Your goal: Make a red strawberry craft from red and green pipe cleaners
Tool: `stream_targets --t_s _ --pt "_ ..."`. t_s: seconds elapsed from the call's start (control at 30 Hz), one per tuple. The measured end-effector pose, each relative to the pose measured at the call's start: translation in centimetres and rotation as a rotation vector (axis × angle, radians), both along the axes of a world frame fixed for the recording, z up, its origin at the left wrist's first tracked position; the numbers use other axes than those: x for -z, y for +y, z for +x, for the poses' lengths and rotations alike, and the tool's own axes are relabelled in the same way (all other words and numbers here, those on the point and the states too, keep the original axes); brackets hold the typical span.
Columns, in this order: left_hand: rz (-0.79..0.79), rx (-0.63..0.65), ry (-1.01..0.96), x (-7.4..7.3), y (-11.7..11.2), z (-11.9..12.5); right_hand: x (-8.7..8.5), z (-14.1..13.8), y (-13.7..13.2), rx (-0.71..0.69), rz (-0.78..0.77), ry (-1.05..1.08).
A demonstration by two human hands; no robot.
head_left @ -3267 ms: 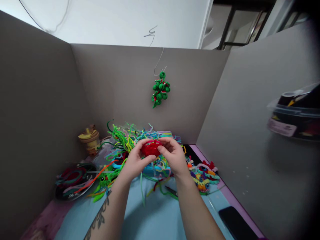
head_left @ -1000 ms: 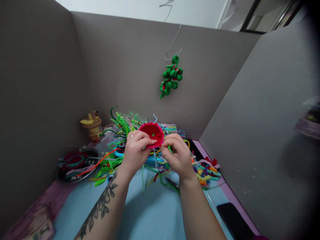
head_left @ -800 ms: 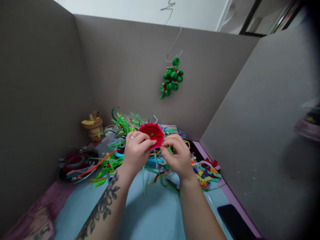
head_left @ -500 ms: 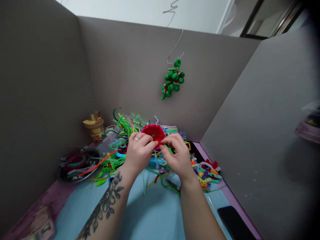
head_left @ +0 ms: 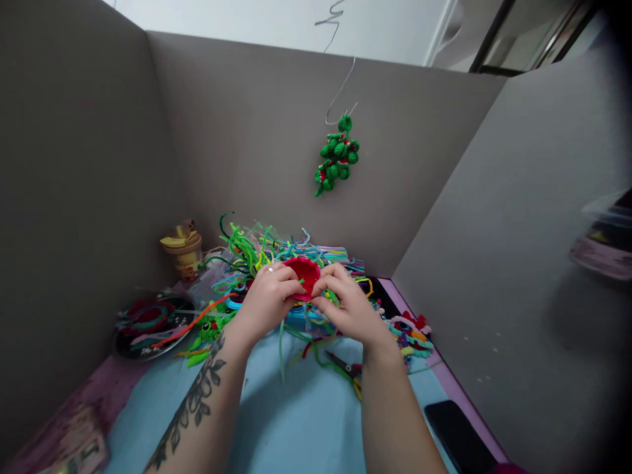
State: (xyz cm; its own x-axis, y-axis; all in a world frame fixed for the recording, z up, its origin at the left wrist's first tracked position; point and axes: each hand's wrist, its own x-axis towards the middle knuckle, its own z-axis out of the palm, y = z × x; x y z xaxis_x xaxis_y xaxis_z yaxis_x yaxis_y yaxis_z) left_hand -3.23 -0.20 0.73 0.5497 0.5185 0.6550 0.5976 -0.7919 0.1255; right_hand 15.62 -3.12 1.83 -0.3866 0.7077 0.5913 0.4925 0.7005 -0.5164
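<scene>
In the head view, a red bowl-shaped piece (head_left: 307, 270) with a pink-red rim is held up between both hands, its hollow side facing me. My left hand (head_left: 271, 296), with a ring on one finger, pinches its left and lower edge; a small green bit shows by the fingertips. On the opposite side, my right hand (head_left: 345, 304) grips the right edge between thumb and curled fingers. Right behind and below the piece lies a heap of green, blue and yellow fuzzy stems (head_left: 247, 247). Dark-bladed pliers or scissors (head_left: 340, 363) with red and yellow handles rest near my right wrist.
A dark round tray (head_left: 141, 352) with coiled stems and a small yellow-brown pot (head_left: 182, 253) stand at left. Colourful fuzzy pieces (head_left: 412, 336) and a black phone (head_left: 461, 434) lie at right. A green cluster (head_left: 338, 158) hangs on a wire. Grey panels (head_left: 237, 131) enclose the table.
The red piece has tilted and sits slightly lower, its hollow showing more as a bowl. My left fingers have shifted left along its edge. More of the tool's handles shows.
</scene>
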Motion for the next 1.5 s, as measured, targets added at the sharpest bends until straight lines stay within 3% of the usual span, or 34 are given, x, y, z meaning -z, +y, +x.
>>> stream_targets --t_s 0.3,0.63,0.97,1.17,1.5 --pt "-0.159 0.060 0.201 -0.3 -0.3 0.3 0.7 0.5 0.7 -0.099 -0.209 -0.181" --pt "-0.191 0.070 0.232 0.5 0.0 0.4 1.0 0.7 1.2 -0.088 -0.266 -0.177" --pt "-0.335 0.201 -0.007 -0.5 -0.5 -0.2 0.5 0.3 1.0 -0.007 -0.050 0.116" --pt "-0.344 0.162 -0.053 -0.4 -0.4 -0.4 0.8 0.1 1.3 0.030 -0.029 0.126" --pt "-0.298 0.154 -0.186 0.1 -0.1 0.4 1.7 -0.2 2.0 0.135 0.026 0.341"
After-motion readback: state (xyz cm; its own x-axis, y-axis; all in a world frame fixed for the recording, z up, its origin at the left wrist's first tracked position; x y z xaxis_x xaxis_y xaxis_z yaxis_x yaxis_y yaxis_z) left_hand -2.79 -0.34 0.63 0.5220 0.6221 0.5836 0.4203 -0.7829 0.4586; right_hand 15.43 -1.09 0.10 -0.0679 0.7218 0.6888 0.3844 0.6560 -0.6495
